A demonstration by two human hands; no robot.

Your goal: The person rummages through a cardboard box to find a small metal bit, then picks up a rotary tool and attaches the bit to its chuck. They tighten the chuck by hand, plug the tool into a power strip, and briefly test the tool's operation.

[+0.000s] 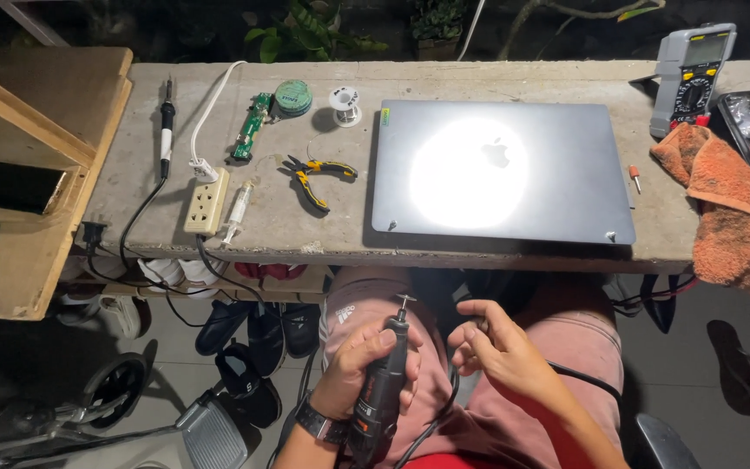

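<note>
1. A soldering iron (166, 128) lies far left of the closed grey laptop (501, 174), its black cable running off the front edge of the concrete bench (323, 243).
2. A cream power strip (207, 201) sits left of the laptop, with a clear syringe (237, 209) just beside it.
3. A green circuit board (251, 128), a round green tin (292, 97) and a small solder spool (345, 105) lie near the laptop's upper left corner.
4. Yellow-handled pliers (314, 178) rest just left of the laptop.
5. Below the laptop's front edge, over the lap, the left hand (365, 369) is wrapped around a black rotary tool (382, 391), whose tip points up toward the bench.
6. The right hand (488, 347) hovers just right of the tool's tip, fingers curled in loosely, thumb and forefinger close together; whether they pinch anything I cannot tell.
7. A small red screwdriver (634, 178) lies just right of the laptop.
8. A multimeter (693, 76) stands beyond the laptop's upper right corner, above an orange towel (731, 213).
</note>
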